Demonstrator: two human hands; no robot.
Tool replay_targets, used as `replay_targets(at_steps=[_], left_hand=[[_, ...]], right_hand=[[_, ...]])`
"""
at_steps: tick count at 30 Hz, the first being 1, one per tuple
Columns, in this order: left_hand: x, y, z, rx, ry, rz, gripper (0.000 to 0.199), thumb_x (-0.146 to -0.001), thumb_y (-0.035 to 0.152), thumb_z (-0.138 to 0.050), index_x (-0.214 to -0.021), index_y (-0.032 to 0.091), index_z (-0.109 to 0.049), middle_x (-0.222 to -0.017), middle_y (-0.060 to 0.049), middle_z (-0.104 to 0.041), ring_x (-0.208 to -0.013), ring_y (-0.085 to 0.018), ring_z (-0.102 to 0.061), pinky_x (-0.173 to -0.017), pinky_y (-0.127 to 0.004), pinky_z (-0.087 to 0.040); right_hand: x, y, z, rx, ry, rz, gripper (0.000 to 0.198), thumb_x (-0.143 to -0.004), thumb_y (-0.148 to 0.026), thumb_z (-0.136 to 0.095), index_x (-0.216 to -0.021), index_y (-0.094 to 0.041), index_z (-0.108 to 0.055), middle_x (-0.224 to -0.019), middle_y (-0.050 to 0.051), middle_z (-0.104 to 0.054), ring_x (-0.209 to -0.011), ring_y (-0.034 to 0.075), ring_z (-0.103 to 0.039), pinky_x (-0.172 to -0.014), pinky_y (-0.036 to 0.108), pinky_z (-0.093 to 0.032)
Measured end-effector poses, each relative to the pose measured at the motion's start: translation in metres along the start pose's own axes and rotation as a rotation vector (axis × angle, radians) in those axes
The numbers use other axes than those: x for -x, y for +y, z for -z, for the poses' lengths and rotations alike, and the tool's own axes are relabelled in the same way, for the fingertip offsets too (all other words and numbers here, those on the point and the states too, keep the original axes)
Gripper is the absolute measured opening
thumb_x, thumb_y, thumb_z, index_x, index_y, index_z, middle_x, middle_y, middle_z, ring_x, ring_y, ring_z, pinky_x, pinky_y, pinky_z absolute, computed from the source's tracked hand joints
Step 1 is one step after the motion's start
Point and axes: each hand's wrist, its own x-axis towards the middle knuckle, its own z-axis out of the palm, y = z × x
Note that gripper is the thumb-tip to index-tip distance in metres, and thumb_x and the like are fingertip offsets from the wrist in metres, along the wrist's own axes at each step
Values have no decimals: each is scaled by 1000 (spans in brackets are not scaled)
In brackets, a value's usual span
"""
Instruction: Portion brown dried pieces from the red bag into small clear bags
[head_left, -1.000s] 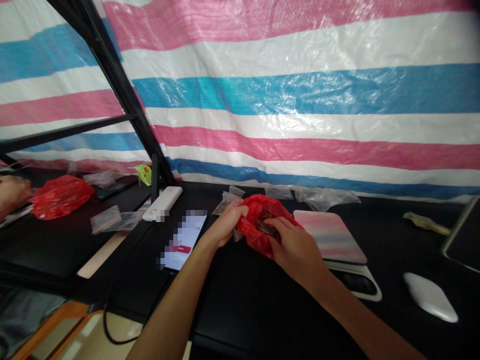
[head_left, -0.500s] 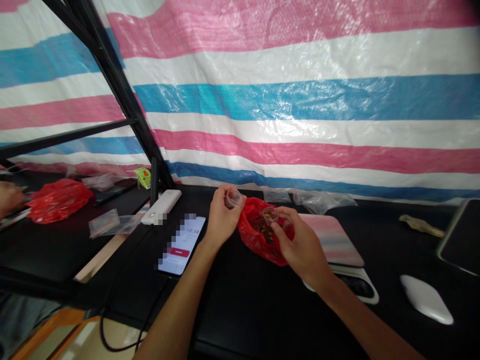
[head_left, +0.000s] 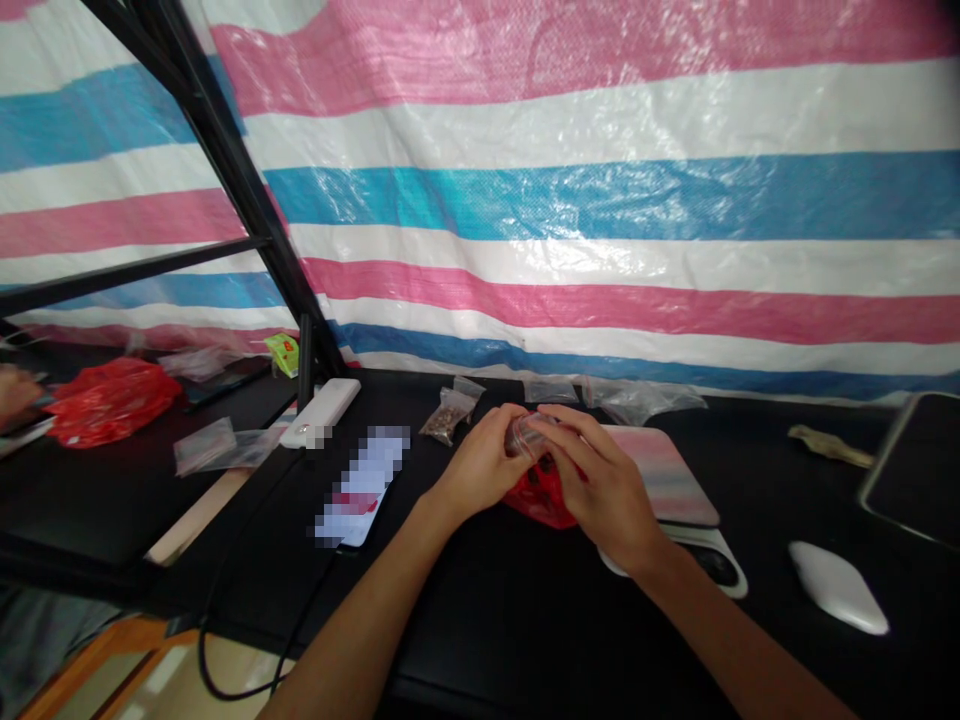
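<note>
My left hand [head_left: 487,458] and my right hand [head_left: 604,475] meet above a red plastic bag [head_left: 541,498]. Between them is a clear plastic cup [head_left: 527,436], with the fingers of both hands closed around it. Right-hand fingers cover part of the cup, so I cannot make out its contents or whether a second cup sits against it. Dark pieces show faintly inside the red bag. Just beyond my left hand lies a small clear bag of brown bits [head_left: 448,415].
A scale [head_left: 667,475] stands right of the red bag, with a white mouse [head_left: 838,588] farther right. Left of my forearm lie a phone [head_left: 364,490] and a white power strip [head_left: 322,412]. Flat clear bags [head_left: 645,402] line the back. Another person's hand [head_left: 16,395] shows far left.
My left hand has moved right, bringing its clear cup to the right hand over the red bag. The small bag of brown bits, hidden behind the left hand before, now shows.
</note>
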Motion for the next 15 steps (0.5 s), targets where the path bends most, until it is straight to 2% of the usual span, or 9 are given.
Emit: replay_targets(at_steps=[6, 10, 12, 15], left_hand=[[1, 5, -2, 68, 29, 28, 30, -93, 42, -68, -114, 22, -62, -104, -5, -69, -95, -20, -65, -85, -32, -51], [-2, 5, -1, 99, 99, 50, 21, -94, 38, -66, -106, 22, -59, -95, -1, -67, -84, -16, -63, -78, -29, -48], [-4, 3, 1, 79, 210, 98, 18, -95, 37, -63, -101, 23, -54, -87, 1, -63, -76, -15, -61, -72, -28, -46], [-6, -2, 5, -22, 362, 229, 27, -91, 40, -66, -101, 24, -47, -83, 1, -60, -73, -17, -60, -71, -29, -44]], right_hand=[[-6, -6, 3, 45, 98, -31, 41, -102, -14, -53, -139, -31, -60, -137, 7, -63, -126, 21, -63, -113, 39, -51], [-11, -9, 6, 85, 175, -164, 33, -101, -25, -59, -133, -28, -62, -129, 8, -66, -120, 24, -65, -106, 40, -54], [-10, -6, 6, 123, 123, -229, 32, -99, -28, -59, -131, -25, -63, -127, 9, -67, -118, 25, -65, -103, 42, -54], [-6, 2, 5, 236, -101, -225, 30, -94, -21, -59, -123, -22, -68, -122, 12, -68, -111, 28, -66, -99, 45, -52]])
